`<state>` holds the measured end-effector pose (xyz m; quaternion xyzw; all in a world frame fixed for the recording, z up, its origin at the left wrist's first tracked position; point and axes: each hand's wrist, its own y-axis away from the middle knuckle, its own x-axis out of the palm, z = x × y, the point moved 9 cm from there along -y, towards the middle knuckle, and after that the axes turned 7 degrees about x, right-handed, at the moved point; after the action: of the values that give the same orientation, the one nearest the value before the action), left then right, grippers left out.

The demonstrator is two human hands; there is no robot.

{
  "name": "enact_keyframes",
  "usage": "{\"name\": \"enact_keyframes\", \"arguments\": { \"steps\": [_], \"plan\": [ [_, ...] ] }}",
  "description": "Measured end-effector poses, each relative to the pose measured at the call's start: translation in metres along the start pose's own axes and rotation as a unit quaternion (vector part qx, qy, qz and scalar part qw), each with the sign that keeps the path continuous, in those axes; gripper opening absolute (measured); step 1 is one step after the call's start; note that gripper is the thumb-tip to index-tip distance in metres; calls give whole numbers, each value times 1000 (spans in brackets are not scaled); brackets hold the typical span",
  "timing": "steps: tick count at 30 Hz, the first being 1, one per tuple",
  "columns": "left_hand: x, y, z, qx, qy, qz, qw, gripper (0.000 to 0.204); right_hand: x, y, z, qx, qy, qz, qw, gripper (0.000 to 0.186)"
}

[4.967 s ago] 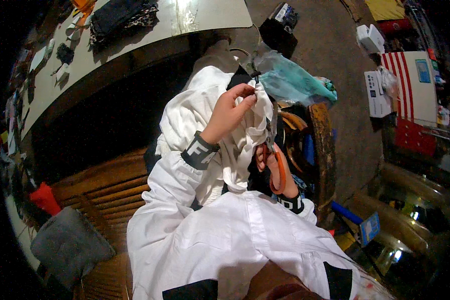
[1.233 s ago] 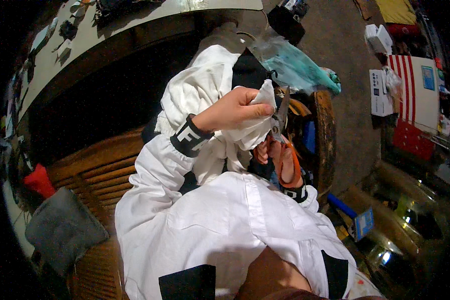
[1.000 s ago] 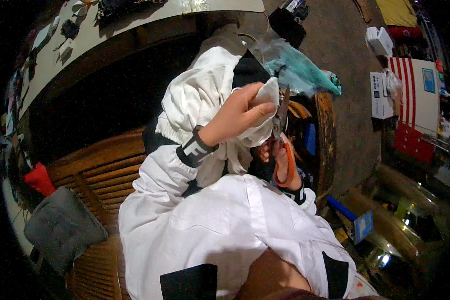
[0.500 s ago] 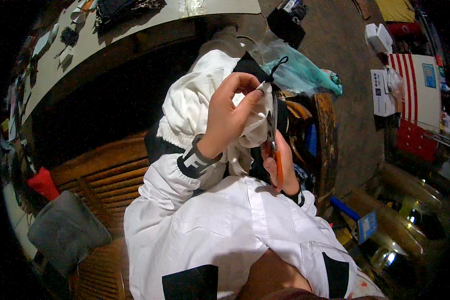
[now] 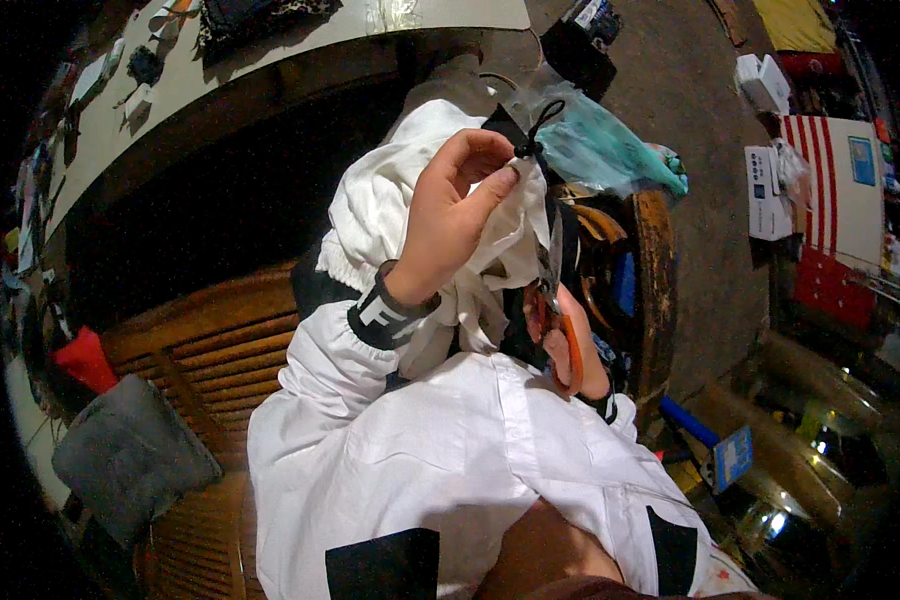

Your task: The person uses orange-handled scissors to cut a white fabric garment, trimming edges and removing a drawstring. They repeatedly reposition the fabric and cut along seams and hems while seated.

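Note:
Across my lap lies a bunched white garment (image 5: 370, 205) with a gathered, elastic-looking edge. My left hand (image 5: 447, 215) pinches its upper right edge between thumb and fingers. At that pinch sits a black cord loop (image 5: 543, 125) with a knot or toggle at its base. Lower down on the right, my right hand (image 5: 578, 345) is closed round a pair of scissors (image 5: 573, 360) with orange handles. Their blades (image 5: 553, 245) point up along the right edge of the white cloth; whether they touch it I cannot tell.
I sit on a slatted wooden bench (image 5: 205, 345) with a grey cushion (image 5: 135, 460) at left. A long pale table (image 5: 270, 75) stands ahead. Beyond the wooden armrest (image 5: 653, 280) are a teal-and-clear plastic bag (image 5: 605, 150) and white boxes (image 5: 767, 195).
My left hand has shifted slightly up and left, and the black cord loop now stands higher. The right hand has drawn a little down and right with the scissors.

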<state>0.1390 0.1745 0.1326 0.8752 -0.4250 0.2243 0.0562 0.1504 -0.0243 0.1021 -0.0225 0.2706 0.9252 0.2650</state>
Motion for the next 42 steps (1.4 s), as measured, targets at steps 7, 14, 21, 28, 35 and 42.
{"name": "enact_keyframes", "arguments": {
  "steps": [7, 14, 21, 28, 35, 42],
  "plan": [
    [8, 6, 10, -59, 46, 53, 996, 27, 10, -5, 27, -30, -16, 26, 999, 89],
    [5, 8, 9, -75, 39, 46, 995, 26, 7, -7, 19, -20, 13, 19, 1000, 89],
    [6, 10, 21, -77, 30, 71, 994, 21, 10, -6, 27, -42, -61, 16, 997, 92],
    [4, 5, 7, 7, -73, 41, 996, 20, 2, -13, 16, -45, -17, 3, 999, 79],
    [0, -11, 0, 39, -156, 26, 987, 10, 3, -16, 22, -11, 55, -36, 998, 95],
    [19, 12, 42, -249, 204, 10, 947, 18, -1, -10, 31, -93, 3, -106, 990, 95]
  ]
}}
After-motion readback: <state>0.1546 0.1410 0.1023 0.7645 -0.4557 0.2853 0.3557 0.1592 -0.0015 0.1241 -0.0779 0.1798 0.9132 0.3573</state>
